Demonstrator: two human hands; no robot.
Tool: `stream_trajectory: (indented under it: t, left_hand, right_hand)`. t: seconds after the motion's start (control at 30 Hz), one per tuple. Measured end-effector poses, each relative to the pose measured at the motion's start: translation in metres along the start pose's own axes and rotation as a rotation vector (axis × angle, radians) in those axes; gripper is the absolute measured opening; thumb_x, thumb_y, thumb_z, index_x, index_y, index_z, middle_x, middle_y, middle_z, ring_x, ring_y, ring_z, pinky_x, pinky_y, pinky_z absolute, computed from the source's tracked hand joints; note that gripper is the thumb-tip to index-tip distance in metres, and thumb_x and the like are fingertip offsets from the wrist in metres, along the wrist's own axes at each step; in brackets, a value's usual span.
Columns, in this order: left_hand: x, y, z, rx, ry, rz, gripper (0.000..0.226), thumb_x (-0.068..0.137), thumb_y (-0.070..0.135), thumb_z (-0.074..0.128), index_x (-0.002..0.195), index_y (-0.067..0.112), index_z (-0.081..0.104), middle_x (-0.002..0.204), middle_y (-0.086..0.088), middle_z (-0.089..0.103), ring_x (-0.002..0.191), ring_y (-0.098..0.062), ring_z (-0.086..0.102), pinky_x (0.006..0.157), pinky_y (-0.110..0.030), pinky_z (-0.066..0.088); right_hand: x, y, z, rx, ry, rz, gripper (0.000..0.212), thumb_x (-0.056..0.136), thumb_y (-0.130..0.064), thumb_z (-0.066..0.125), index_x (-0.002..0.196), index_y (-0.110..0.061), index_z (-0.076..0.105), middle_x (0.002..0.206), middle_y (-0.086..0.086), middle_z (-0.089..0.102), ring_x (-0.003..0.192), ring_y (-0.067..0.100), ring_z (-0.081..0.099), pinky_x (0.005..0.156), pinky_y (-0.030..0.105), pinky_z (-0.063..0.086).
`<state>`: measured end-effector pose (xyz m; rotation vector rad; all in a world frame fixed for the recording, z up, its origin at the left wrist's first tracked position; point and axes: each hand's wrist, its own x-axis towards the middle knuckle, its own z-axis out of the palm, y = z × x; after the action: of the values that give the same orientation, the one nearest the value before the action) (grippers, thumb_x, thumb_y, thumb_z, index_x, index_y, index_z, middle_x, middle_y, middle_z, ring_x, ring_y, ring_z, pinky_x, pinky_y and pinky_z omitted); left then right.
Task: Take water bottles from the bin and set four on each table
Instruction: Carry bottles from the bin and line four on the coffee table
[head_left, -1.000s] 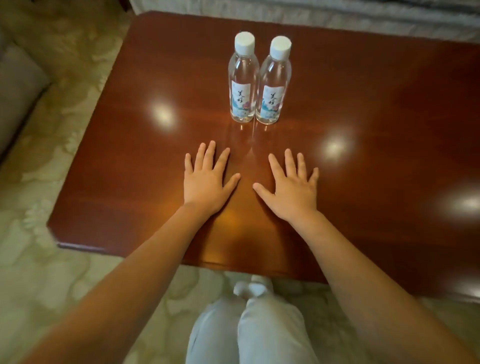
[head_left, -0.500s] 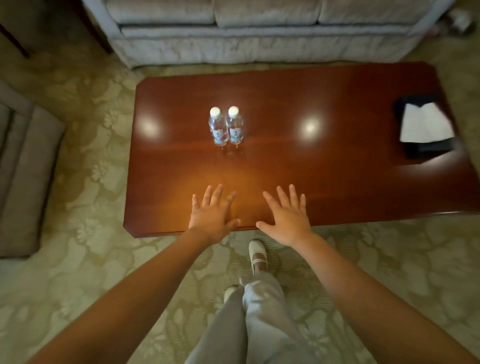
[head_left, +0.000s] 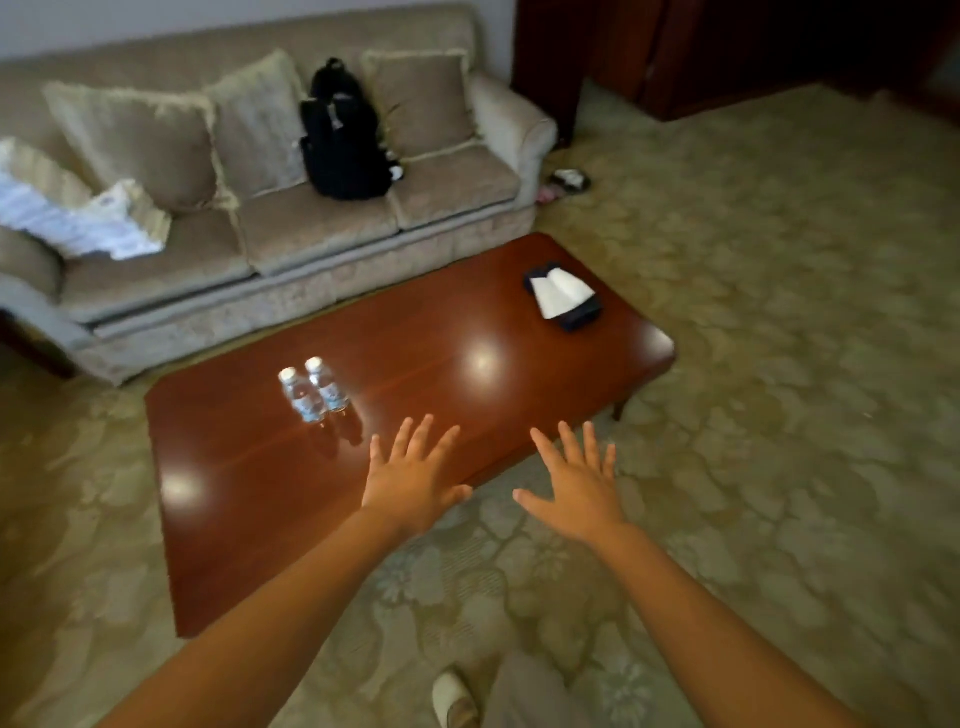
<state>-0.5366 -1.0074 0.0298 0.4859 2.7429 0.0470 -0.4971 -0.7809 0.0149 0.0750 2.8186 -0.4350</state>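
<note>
Two clear water bottles with white caps, the left bottle (head_left: 299, 396) and the right bottle (head_left: 327, 387), stand side by side, touching, on the red-brown coffee table (head_left: 447, 384). My left hand (head_left: 413, 480) hovers over the table's near edge with fingers spread, holding nothing. My right hand (head_left: 579, 480) is spread the same way, over the carpet just past the table's front edge. Both hands are well in front of the bottles. No bin is in view.
A dark tissue box (head_left: 563, 296) with white tissue sits near the table's far right end. A beige sofa (head_left: 270, 218) behind the table carries cushions, a black backpack (head_left: 345, 137) and white cloth. Patterned carpet (head_left: 779, 364) spreads to the right. My slipper (head_left: 454, 701) shows below.
My hands lifted off the tabletop and drew back to its front edge. The view pulled away and swung right, so the bottles look small and the sofa and carpet came into view.
</note>
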Motion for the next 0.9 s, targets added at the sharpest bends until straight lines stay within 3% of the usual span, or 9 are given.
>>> stream_trajectory:
  t: [0.27, 0.6, 0.67, 0.8, 0.9]
  left_hand:
    - [-0.009, 0.159, -0.01, 0.102, 0.054, 0.343, 0.081, 0.09, 0.074, 0.028, 0.154, 0.04, -0.008, 0.164, -0.001, -0.014, 0.151, -0.026, -0.014, 0.118, -0.061, -0.003]
    - [-0.116, 0.42, 0.048, 0.189, 0.063, 0.729, 0.081, 0.091, 0.073, 0.03, 0.154, 0.039, -0.008, 0.165, 0.0, -0.012, 0.151, -0.025, -0.012, 0.118, -0.059, -0.002]
    - [-0.139, 0.466, 0.058, 0.214, 0.061, 0.814, 0.082, 0.089, 0.076, 0.024, 0.154, 0.038, -0.006, 0.165, -0.001, -0.01, 0.151, -0.025, -0.01, 0.118, -0.059, -0.001]
    - [-0.183, 0.55, 0.072, 0.246, 0.054, 0.992, 0.1, 0.064, 0.081, -0.004, 0.154, 0.038, -0.007, 0.165, -0.001, -0.009, 0.152, -0.024, -0.008, 0.118, -0.058, 0.001]
    - [-0.207, 0.604, 0.082, 0.282, 0.04, 1.095, 0.084, 0.085, 0.078, 0.016, 0.155, 0.036, -0.005, 0.165, -0.001, -0.01, 0.152, -0.024, -0.01, 0.118, -0.058, 0.0]
  right_hand:
    - [-0.13, 0.117, -0.028, 0.061, 0.196, 0.303, 0.09, 0.086, -0.07, 0.05, 0.157, -0.04, 0.003, 0.167, 0.004, -0.008, 0.15, 0.031, -0.022, 0.118, 0.056, -0.013]
    - [-0.392, 0.276, -0.023, 0.131, 0.34, 0.704, 0.088, 0.087, -0.069, 0.049, 0.157, -0.039, 0.005, 0.167, 0.003, -0.007, 0.151, 0.03, -0.021, 0.119, 0.054, -0.014]
    - [-0.442, 0.299, -0.019, 0.144, 0.349, 0.787, 0.089, 0.088, -0.07, 0.048, 0.157, -0.039, 0.003, 0.167, 0.003, -0.009, 0.15, 0.029, -0.023, 0.119, 0.055, -0.015]
    - [-0.531, 0.334, -0.007, 0.179, 0.399, 0.931, 0.088, 0.09, -0.069, 0.045, 0.157, -0.039, -0.002, 0.167, 0.004, -0.01, 0.15, 0.03, -0.024, 0.12, 0.056, -0.013]
    - [-0.581, 0.353, 0.002, 0.223, 0.436, 1.034, 0.086, 0.091, -0.069, 0.044, 0.158, -0.037, 0.0, 0.167, 0.004, -0.009, 0.15, 0.03, -0.023, 0.12, 0.056, -0.013]
